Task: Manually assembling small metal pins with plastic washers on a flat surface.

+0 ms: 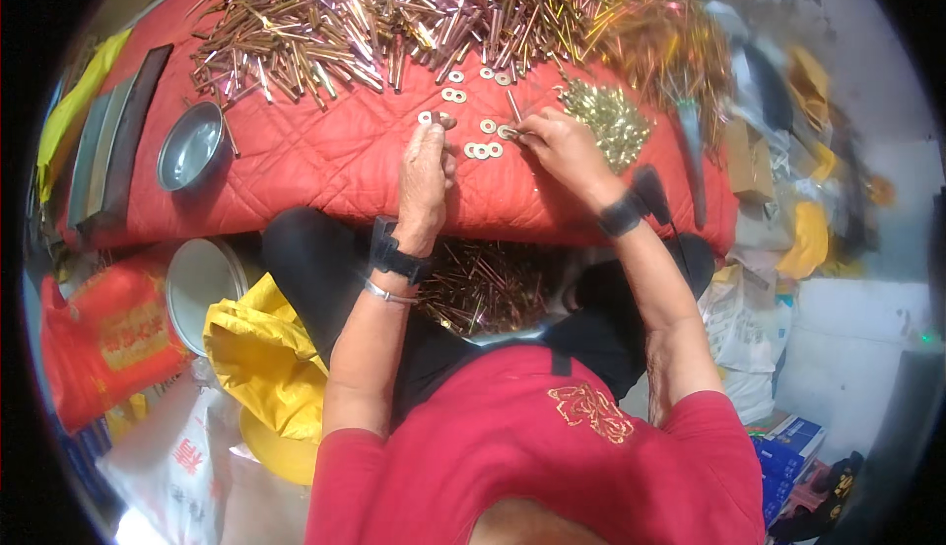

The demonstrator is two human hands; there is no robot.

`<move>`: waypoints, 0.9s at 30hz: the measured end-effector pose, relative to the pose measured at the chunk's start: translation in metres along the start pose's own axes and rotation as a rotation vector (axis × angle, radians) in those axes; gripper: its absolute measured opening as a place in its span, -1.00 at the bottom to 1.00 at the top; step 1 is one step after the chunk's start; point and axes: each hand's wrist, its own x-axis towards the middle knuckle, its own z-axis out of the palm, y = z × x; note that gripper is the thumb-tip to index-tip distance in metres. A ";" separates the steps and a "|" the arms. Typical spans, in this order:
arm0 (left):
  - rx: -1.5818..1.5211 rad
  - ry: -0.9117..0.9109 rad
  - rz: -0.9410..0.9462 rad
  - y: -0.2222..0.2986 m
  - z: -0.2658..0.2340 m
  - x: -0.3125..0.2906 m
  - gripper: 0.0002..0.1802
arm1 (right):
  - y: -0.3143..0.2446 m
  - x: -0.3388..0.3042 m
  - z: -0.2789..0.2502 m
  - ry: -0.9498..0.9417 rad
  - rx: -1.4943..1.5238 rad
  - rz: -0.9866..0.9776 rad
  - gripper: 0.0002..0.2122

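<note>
My right hand [567, 146] is closed in a pinch at the table's middle. A thin metal tube [513, 104] sticks up from its fingertips, and a flat ring-shaped washer [506, 132] lies right by them. My left hand [424, 182] is on edge with its fingers drawn together, beside another washer [425, 118]; anything in its fingers is hidden. Between my hands several washers [482, 151] lie in small groups on the red quilted cover [325, 166]. A heap of small gold-coloured pieces [611, 121] lies just right of my right hand.
A large heap of shiny metal tubes [394, 13] covers the far side. A metal bowl [192, 146] stands at the left. More tubes [483, 284] lie below the table edge between my legs. Yellow cloth [266, 358] and bags [113, 338] are at the lower left.
</note>
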 end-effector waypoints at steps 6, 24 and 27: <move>-0.053 0.046 0.046 -0.004 0.005 -0.002 -0.80 | 0.011 0.020 0.009 -0.148 -0.198 -0.139 -0.92; -0.437 0.033 -0.005 -0.006 -0.008 0.005 -0.78 | -0.040 -0.001 -0.025 -0.008 0.536 0.155 -0.80; -0.396 0.041 -0.012 -0.004 -0.004 0.003 -0.79 | -0.055 -0.004 -0.024 0.011 0.490 0.121 -0.80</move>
